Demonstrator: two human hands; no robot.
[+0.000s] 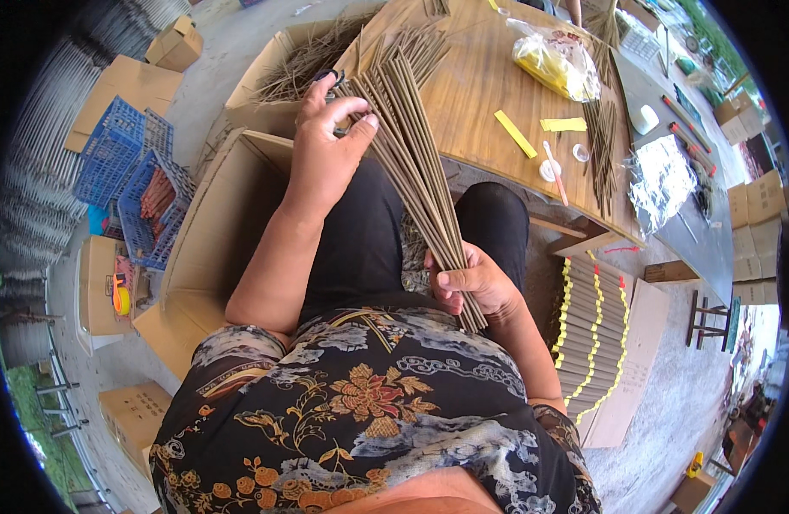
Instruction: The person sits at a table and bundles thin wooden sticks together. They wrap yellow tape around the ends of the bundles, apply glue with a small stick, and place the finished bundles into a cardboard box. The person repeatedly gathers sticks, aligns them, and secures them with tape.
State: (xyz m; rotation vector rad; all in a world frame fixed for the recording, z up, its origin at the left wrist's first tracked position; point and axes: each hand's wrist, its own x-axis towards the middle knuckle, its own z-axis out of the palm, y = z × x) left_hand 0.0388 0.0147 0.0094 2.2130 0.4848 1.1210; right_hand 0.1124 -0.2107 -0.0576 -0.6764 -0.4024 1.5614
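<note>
Beside the tabletop (480,81), my right grip (473,281) holds thin brown sticks (430,184); whether my left grip (330,146) holds some, I cannot tell.

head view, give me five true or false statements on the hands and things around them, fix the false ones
1. The right hand grips the sticks near their lower ends. True.
2. Both hands hang down. False: the left hand is raised beside the sticks.
3. A plastic bag lies on the table. True.
4. All clothing in view is plain white. False: the shirt is dark with a flower pattern.
5. Blue crates are at the picture's left. True.
</note>
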